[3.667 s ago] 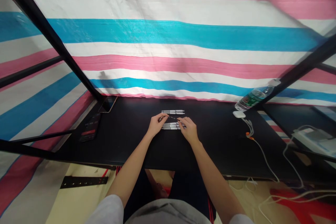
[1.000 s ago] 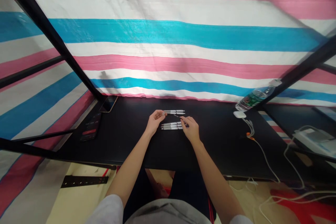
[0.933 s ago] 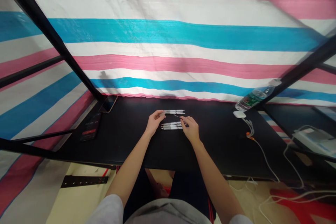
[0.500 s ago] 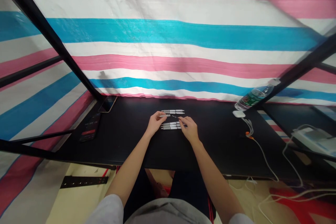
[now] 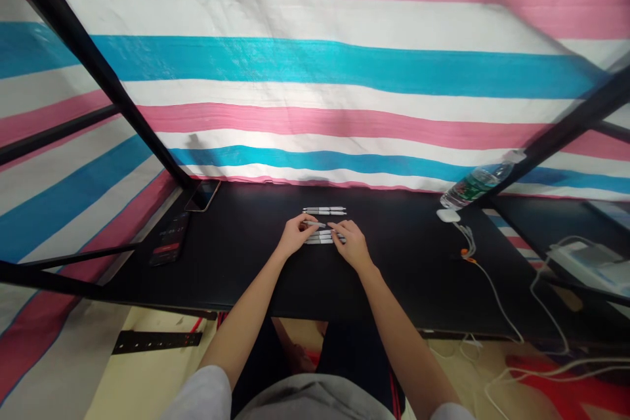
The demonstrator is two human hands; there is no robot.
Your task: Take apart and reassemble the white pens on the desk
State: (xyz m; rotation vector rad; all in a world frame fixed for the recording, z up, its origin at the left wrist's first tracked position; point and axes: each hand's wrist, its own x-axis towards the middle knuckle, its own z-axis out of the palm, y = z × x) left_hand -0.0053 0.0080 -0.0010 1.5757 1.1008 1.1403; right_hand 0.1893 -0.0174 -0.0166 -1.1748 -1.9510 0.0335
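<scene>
My left hand [image 5: 296, 235] and my right hand [image 5: 348, 241] rest close together at the middle of the black table [image 5: 246, 279]. Between their fingertips lies a white pen [image 5: 315, 225], pinched by my left hand, with my right fingertips at its other end. A pair of white pens [image 5: 323, 210] lies side by side beyond my hands. A further group of white pens [image 5: 322, 240] lies partly hidden under my fingers, so I cannot count it.
A phone [image 5: 203, 195] and a dark flat device with a red display [image 5: 168, 238] lie at the table's left. A water bottle [image 5: 478, 180], white charger [image 5: 447, 215] and cable [image 5: 497, 295] are at the right. Black poles [image 5: 98, 59] and a striped tarp [image 5: 315, 52] surround the table.
My hands have moved closer together. The pen in my left hand has come down towards the right hand's fingertips, and the thin dark part seen earlier in my right hand is now hidden.
</scene>
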